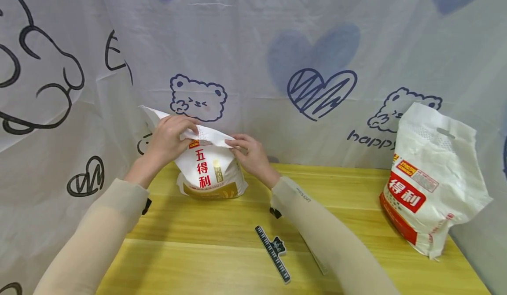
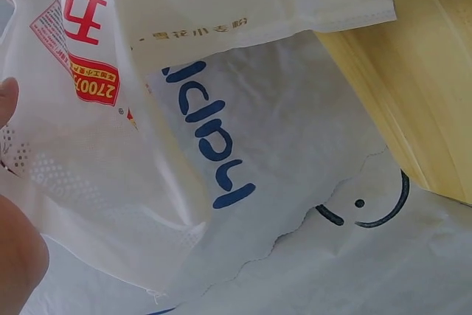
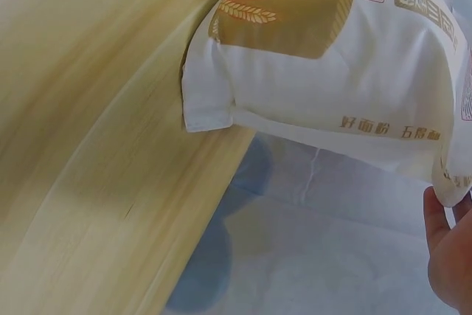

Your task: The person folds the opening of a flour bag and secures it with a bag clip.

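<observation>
At the back edge of the desk, close to the curtain, the flour bag stands upright with its long axis vertical, its printed face toward the person and its flattened top folded over to the bag's right. The left hand and right hand each have fingers clamped on that top flap. A lopsided pull could likely tip the bag off that edge, or let the fold spring open.

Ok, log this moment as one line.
left hand: pinches flour bag top | right hand: pinches top fold | bag clip: on table
</observation>
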The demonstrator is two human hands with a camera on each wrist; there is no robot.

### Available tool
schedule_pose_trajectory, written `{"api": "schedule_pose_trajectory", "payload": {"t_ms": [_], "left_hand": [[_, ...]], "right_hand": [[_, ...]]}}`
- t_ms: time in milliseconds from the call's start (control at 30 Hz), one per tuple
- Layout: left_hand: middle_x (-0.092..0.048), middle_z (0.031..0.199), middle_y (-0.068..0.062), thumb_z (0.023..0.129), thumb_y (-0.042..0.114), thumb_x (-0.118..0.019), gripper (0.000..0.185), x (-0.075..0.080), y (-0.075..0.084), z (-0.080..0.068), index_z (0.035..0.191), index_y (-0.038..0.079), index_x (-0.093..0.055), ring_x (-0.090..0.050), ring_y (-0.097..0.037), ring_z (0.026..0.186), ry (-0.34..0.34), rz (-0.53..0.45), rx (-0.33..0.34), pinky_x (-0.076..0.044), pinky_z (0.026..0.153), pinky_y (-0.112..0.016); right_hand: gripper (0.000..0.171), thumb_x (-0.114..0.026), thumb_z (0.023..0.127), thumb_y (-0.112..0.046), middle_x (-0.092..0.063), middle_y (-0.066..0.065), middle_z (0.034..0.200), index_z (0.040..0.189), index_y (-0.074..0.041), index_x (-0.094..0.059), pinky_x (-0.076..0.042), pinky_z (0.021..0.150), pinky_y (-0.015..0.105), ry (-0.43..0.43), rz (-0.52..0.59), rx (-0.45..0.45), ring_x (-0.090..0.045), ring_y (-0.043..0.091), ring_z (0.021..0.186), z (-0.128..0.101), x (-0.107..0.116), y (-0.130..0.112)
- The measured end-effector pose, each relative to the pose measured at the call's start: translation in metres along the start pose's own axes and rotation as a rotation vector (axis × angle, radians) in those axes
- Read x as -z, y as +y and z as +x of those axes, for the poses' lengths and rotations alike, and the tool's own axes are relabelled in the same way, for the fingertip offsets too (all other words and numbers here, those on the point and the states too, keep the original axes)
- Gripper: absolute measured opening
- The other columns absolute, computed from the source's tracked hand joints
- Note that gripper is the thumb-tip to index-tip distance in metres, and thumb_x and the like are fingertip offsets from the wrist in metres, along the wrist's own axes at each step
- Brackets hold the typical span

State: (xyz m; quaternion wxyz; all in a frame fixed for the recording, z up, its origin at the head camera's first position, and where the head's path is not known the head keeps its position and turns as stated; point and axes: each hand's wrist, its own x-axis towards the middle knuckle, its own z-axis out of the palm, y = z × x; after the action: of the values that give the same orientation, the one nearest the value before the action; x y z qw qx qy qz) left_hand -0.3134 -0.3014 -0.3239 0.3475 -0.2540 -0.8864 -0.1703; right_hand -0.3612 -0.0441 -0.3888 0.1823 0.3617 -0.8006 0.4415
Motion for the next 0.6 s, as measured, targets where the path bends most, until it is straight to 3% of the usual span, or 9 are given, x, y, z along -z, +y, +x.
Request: {"api": "schedule_pose_trajectory", "payload": {"t_ms": [100, 267, 467, 600], "left_hand": [[-0.075, 0.119, -0.012, 0.076, -0.008, -0.083, 0.029, 0.0002, -0.0004, 0.0009, 0.095, 0.008, -0.07, -0.064, -0.035, 0.117, -0.01, -0.008, 0.016, -0.042, 0.109, -0.057], [-0.074, 0.12, -0.013, 0.075, 0.022, -0.095, 0.039, -0.0003, -0.0007, 0.0018, 0.102, 0.008, -0.071, -0.064, -0.035, 0.118, -0.013, -0.02, 0.039, -0.04, 0.11, -0.06], [-0.073, 0.122, -0.011, 0.097, 0.03, -0.073, 0.026, -0.0013, 0.0018, 0.0007, 0.116, 0.011, -0.072, -0.061, -0.035, 0.121, -0.028, -0.017, 0.094, -0.038, 0.113, -0.059], [-0.073, 0.125, -0.011, 0.102, 0.026, -0.065, 0.025, -0.0027, 0.0025, 0.0007, 0.121, 0.012, -0.072, -0.06, -0.035, 0.123, -0.021, -0.022, 0.107, -0.037, 0.114, -0.058]], "right_hand": [[0.028, -0.074, 0.095, -0.005, -0.068, 0.012, 0.134, 0.122, -0.008, -0.076, -0.052, 0.106, 0.035, -0.007, 0.0, -0.022, -0.063, 0.029, 0.126, 0.0009, 0.0003, -0.0015], [0.035, -0.077, 0.093, -0.01, -0.066, 0.01, 0.137, 0.127, -0.01, -0.073, -0.053, 0.104, 0.036, -0.023, 0.03, -0.08, -0.06, 0.027, 0.128, 0.0005, 0.0012, -0.0031], [0.035, -0.071, 0.1, -0.027, -0.064, 0.003, 0.141, 0.132, -0.014, -0.07, -0.048, 0.111, 0.039, -0.035, 0.104, -0.169, -0.056, 0.021, 0.132, -0.0018, 0.0006, -0.0061], [0.035, -0.06, 0.106, -0.03, -0.063, -0.001, 0.143, 0.138, -0.018, -0.066, -0.047, 0.112, 0.04, -0.022, 0.15, -0.198, -0.055, 0.018, 0.135, -0.0024, -0.0002, -0.0062]]}}
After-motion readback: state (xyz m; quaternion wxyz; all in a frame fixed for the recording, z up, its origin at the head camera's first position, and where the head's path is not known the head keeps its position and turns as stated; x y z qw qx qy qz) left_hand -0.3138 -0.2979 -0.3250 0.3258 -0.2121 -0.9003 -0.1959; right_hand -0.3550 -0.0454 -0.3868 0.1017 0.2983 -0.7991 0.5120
